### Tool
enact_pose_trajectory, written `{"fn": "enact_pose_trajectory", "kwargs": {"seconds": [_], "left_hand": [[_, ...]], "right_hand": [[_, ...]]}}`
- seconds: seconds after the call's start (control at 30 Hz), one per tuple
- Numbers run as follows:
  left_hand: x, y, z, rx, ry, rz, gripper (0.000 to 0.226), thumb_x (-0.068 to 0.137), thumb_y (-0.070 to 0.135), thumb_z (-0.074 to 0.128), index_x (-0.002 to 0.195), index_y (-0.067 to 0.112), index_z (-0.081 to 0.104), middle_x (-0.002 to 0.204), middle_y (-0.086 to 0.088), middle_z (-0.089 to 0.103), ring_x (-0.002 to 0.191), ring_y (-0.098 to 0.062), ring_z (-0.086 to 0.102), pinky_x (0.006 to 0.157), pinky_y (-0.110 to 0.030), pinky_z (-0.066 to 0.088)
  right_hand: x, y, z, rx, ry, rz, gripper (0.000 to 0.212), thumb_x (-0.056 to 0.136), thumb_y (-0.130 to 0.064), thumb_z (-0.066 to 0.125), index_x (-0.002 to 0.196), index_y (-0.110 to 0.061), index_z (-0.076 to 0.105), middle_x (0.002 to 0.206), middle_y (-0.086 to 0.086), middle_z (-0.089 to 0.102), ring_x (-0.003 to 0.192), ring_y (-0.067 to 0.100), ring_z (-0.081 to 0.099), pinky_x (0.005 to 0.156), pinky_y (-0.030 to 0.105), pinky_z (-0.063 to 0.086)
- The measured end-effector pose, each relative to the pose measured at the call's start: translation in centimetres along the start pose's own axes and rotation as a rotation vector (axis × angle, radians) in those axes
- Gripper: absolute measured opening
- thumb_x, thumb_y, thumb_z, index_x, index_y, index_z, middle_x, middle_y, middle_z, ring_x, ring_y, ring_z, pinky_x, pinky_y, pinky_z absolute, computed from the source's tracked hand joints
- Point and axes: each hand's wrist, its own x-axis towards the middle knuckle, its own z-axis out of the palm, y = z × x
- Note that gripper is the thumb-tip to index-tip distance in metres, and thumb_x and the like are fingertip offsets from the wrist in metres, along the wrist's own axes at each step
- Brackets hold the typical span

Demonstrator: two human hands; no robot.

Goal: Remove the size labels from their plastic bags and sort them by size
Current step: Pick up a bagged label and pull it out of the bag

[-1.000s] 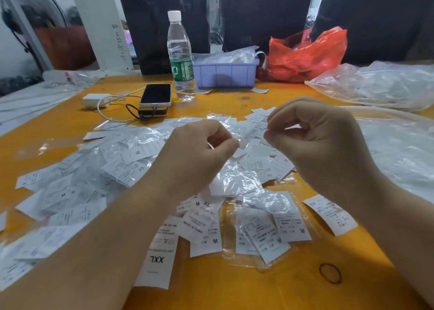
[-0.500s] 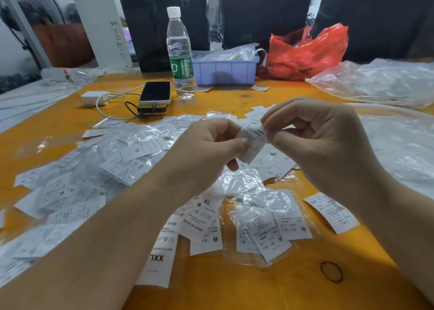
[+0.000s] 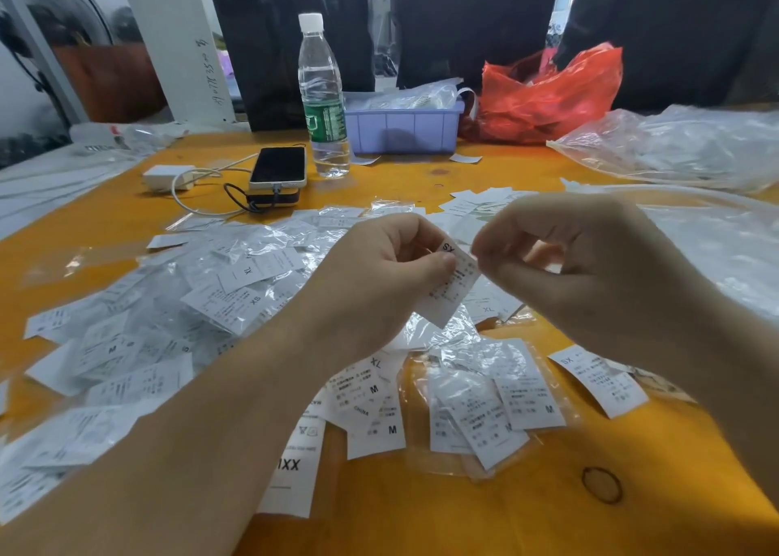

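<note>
Both hands, left hand (image 3: 379, 277) and right hand (image 3: 590, 269), pinch one XS label (image 3: 453, 283) above labels marked M, XL, XXL.

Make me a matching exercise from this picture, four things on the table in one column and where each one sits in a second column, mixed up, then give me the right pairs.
Things:
1. water bottle
2. phone
3. rubber band
4. red plastic bag

Places:
A. near edge of the table, bottom right
B. far side, just right of the lavender bin
C. on a dark power bank, left of the bottle
D. upright, at the bin's left end

Pairs: 1-D, 2-C, 3-A, 4-B
</note>
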Motion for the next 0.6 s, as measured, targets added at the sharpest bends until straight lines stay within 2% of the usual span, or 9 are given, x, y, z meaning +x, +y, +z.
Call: {"fn": "enact_pose_trajectory", "kwargs": {"seconds": [0.07, 0.17, 0.23, 0.3, 0.4, 0.5, 0.6], "left_hand": [[-0.1, 0.1, 0.2, 0.002, -0.006, -0.007, 0.007, 0.092, 0.017, 0.064, 0.088, 0.021, 0.068, 0.07, 0.01, 0.069, 0.06, 0.0, 0.06, 0.051, -0.014, 0.044], [-0.3, 0.1, 0.5, 0.03, -0.005, 0.001, 0.011, 0.092, 0.017, 0.063, 0.087, 0.026, 0.064, 0.075, 0.009, 0.073, 0.063, -0.001, 0.065, 0.051, -0.017, 0.048], [-0.4, 0.2, 0.6, 0.057, -0.001, 0.02, 0.013, 0.093, 0.017, 0.062, 0.087, 0.029, 0.062, 0.076, 0.01, 0.073, 0.065, -0.004, 0.067, 0.052, -0.019, 0.052], [-0.5, 0.3, 0.8, 0.085, 0.005, 0.037, 0.012, 0.093, 0.019, 0.061, 0.088, 0.03, 0.061, 0.076, 0.011, 0.073, 0.066, -0.005, 0.068, 0.053, -0.023, 0.055], [-0.8, 0.4, 1.2, 0.107, 0.012, 0.052, 0.011, 0.093, 0.02, 0.061, 0.09, 0.031, 0.059, 0.076, 0.01, 0.074, 0.071, -0.01, 0.07, 0.062, -0.037, 0.059], [-1.0, 0.6, 1.6, 0.125, 0.013, 0.053, 0.011, 0.093, 0.021, 0.062, 0.091, 0.031, 0.058, 0.076, 0.01, 0.074, 0.072, -0.012, 0.071, 0.066, -0.047, 0.06], [-1.0, 0.4, 1.9, 0.139, 0.017, 0.064, 0.012, 0.093, 0.022, 0.063, 0.089, 0.032, 0.057, 0.076, 0.014, 0.074, 0.074, -0.007, 0.07, 0.061, -0.04, 0.061]], "right_hand": [[-0.6, 0.1, -1.1, -0.166, -0.071, 0.016, 0.018, 0.079, -0.026, 0.059, 0.085, -0.022, 0.075, 0.073, -0.014, 0.068, 0.067, 0.005, 0.064, 0.061, 0.03, 0.055], [-1.7, 0.0, -2.3, -0.317, 0.091, -0.047, 0.013, 0.084, -0.018, 0.063, 0.083, -0.016, 0.076, 0.07, -0.008, 0.069, 0.061, 0.008, 0.064, 0.058, 0.039, 0.057], [-2.6, -0.3, -2.8, -0.388, 0.214, -0.08, 0.012, 0.086, -0.012, 0.065, 0.08, -0.013, 0.075, 0.067, -0.005, 0.068, 0.058, 0.011, 0.064, 0.054, 0.039, 0.056], [-3.6, -0.4, -3.6, -0.46, 0.245, -0.04, 0.014, 0.086, -0.012, 0.063, 0.077, -0.012, 0.074, 0.064, -0.001, 0.066, 0.055, 0.015, 0.062, 0.053, 0.038, 0.055], [-4.6, -0.2, -4.5, -0.533, 0.065, 0.181, 0.021, 0.086, -0.02, 0.055, 0.074, -0.014, 0.07, 0.066, 0.002, 0.066, 0.059, 0.02, 0.061, 0.057, 0.039, 0.053], [-5.9, 0.5, -4.5, -0.521, -0.14, 0.319, 0.024, 0.093, -0.024, 0.047, 0.085, -0.016, 0.068, 0.082, -0.001, 0.066, 0.075, 0.018, 0.06, 0.068, 0.04, 0.05], [-6.9, 0.9, -4.4, -0.455, -0.061, 0.289, 0.024, 0.091, -0.009, 0.05, 0.098, -0.014, 0.072, 0.096, -0.001, 0.069, 0.085, 0.022, 0.063, 0.071, 0.043, 0.053]]}}
